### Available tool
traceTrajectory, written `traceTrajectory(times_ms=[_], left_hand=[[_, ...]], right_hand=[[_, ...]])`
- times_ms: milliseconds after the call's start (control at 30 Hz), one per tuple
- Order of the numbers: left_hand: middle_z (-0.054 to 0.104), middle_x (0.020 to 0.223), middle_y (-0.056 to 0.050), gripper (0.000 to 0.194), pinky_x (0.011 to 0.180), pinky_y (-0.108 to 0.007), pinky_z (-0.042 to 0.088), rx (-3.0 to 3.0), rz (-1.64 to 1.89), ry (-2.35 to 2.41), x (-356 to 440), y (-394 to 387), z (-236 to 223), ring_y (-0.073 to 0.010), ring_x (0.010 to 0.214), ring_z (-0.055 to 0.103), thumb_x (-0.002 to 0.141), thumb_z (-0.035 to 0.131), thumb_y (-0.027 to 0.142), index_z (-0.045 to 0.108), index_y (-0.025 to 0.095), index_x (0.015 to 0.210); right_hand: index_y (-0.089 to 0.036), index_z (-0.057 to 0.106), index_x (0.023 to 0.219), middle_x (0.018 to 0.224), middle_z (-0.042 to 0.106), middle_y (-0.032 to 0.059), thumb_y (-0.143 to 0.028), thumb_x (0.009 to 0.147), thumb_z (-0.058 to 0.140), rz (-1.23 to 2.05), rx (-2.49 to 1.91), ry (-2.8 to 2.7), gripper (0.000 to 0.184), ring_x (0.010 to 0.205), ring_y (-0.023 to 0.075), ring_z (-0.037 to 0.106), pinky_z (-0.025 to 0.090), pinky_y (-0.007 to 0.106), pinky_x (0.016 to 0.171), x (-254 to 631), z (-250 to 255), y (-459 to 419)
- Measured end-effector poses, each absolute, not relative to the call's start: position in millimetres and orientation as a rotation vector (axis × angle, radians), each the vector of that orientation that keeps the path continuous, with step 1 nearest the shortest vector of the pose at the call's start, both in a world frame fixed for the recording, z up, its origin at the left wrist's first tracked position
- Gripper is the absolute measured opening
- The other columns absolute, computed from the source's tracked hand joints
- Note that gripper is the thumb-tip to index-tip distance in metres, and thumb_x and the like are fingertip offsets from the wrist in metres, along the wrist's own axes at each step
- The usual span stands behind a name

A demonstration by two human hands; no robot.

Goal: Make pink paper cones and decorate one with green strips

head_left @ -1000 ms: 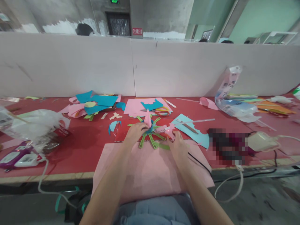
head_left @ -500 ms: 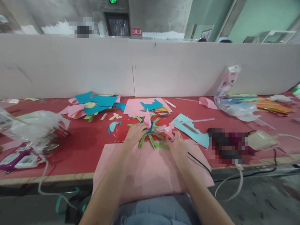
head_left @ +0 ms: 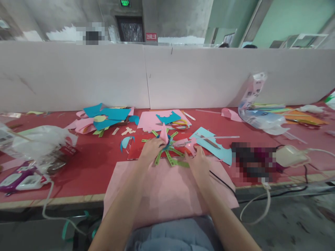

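My left hand [head_left: 153, 147] has its fingers closed at the base of a pink paper cone [head_left: 163, 134], which stands upright. Around the cone's foot is a blue paper piece, and green patterned strips [head_left: 170, 159] spread outward from it over a red board [head_left: 134, 152]. In my right hand [head_left: 198, 159] is a pink hot glue gun [head_left: 192, 145], its nozzle pointing left at the blue piece. A clear glue stick [head_left: 225, 137] sticks out behind the gun. Whether the nozzle touches the paper I cannot tell.
A pink sheet [head_left: 167, 191] covers the table's near edge. Scissors [head_left: 180, 123] lie on pink paper behind the board. Right of it are a cutter knife [head_left: 208, 140] on light-blue paper [head_left: 225, 153] and a power strip [head_left: 293, 156]. A plastic bag [head_left: 44, 141] sits left.
Both hands keep their places at the paper cone, and the glue gun stays beside its base. Only the camera view has shifted slightly.
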State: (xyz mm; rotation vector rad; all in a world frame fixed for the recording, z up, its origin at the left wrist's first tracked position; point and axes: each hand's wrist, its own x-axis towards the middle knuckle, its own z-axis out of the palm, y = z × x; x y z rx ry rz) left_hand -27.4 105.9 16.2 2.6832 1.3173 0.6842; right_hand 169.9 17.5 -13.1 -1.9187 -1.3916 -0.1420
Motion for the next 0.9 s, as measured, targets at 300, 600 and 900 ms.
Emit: traceTrajectory(times_ms=[300,600,900], left_hand=[[0.068,0.093,0.0,0.016,0.077,-0.027,0.038,2.716,0.709,1.331,-29.0,104.5,18.6,-0.0165,0.085,0.056,0.082,0.052,0.031,0.066,0.023,0.084],[0.067,0.095,0.0,0.014,0.077,-0.027,0.038,2.621,0.742,1.331,-29.5,100.1,26.7,-0.0161,0.088,0.057,0.081,0.054,0.029,0.065,0.023,0.088],[0.068,0.091,0.0,0.015,0.076,-0.027,0.038,2.63,0.771,1.316,-28.6,104.7,20.0,-0.0158,0.085,0.057,0.081,0.054,0.029,0.066,0.022,0.084]], right_hand=[[-0.016,0.051,0.097,0.091,0.056,0.0099,-0.051,0.073,0.05,-0.286,-1.777,-1.223,0.043,0.083,0.0219,0.052,0.04,0.033,0.074,215.6,-2.1,37.9],[-0.009,0.058,0.096,0.094,0.059,0.0166,-0.037,0.074,0.053,-0.154,-2.295,-1.404,0.036,0.09,0.0263,0.055,0.039,0.032,0.075,272.8,8.6,64.0],[-0.01,0.057,0.097,0.1,0.054,0.0189,-0.048,0.078,0.05,-0.476,-2.131,-1.339,0.043,0.093,0.0314,0.051,0.039,0.04,0.074,219.9,33.0,54.4]])
